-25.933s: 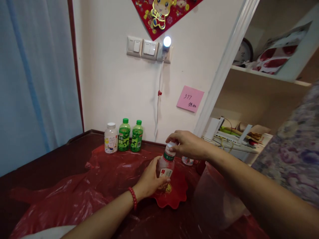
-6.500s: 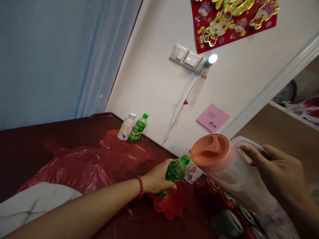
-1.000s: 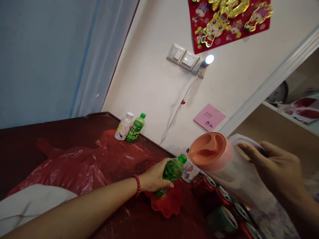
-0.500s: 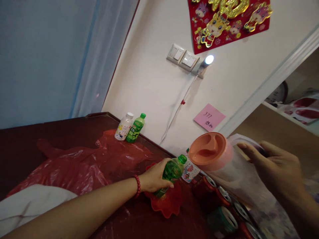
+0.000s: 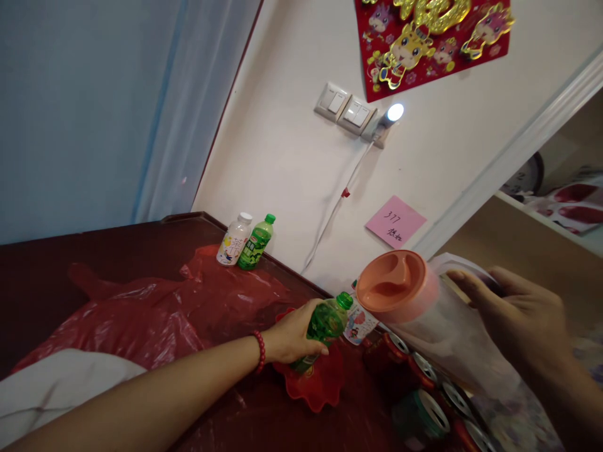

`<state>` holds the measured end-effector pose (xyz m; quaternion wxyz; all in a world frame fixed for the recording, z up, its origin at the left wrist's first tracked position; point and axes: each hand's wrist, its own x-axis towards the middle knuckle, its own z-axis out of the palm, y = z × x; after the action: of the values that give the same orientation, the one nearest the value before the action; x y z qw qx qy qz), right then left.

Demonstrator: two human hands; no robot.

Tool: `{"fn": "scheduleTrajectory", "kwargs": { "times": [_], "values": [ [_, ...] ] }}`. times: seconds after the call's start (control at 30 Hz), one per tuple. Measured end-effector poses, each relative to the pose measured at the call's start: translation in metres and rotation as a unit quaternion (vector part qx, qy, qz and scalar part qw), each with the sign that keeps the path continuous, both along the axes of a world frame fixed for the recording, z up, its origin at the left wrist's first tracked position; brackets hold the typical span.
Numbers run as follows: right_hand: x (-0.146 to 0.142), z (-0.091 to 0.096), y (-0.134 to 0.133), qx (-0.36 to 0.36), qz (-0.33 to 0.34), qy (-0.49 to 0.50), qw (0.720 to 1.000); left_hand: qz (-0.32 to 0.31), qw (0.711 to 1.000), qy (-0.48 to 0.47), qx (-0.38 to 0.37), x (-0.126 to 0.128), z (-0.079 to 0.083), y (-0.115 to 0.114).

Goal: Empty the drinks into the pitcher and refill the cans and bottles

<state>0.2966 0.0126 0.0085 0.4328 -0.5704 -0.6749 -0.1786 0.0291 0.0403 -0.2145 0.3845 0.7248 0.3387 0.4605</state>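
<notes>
My left hand (image 5: 294, 333), with a red bead bracelet at the wrist, is wrapped round a green plastic bottle (image 5: 330, 319). The bottle tilts to the right over a red scalloped dish (image 5: 325, 383), and its mouth looks uncapped. On the right, my right hand (image 5: 522, 314) grips the handle of a translucent pitcher (image 5: 452, 326) with an orange lid. The pitcher leans so its lid faces the bottle's mouth, close beside it. Whether liquid is flowing between them I cannot see. Behind the bottle's neck stands a white printed bottle (image 5: 358, 323), partly hidden.
Several open drink cans (image 5: 426, 414) stand below the pitcher. A white-capped bottle (image 5: 234, 240) and another green bottle (image 5: 257, 243) stand by the wall. A red plastic bag (image 5: 155, 314) spreads over the dark red table (image 5: 70, 251). A white cable (image 5: 330, 220) hangs from a socket.
</notes>
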Motion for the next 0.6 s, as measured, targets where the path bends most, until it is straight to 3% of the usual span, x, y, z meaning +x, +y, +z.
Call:
{"fn": "scheduleTrajectory", "kwargs": {
  "times": [0.6],
  "values": [
    [0.0002,-0.0001,0.0003,-0.003,-0.012,-0.003,1.000,-0.002,1.000,-0.002,0.005,-0.0008,-0.0001,0.0006]
  ]
}}
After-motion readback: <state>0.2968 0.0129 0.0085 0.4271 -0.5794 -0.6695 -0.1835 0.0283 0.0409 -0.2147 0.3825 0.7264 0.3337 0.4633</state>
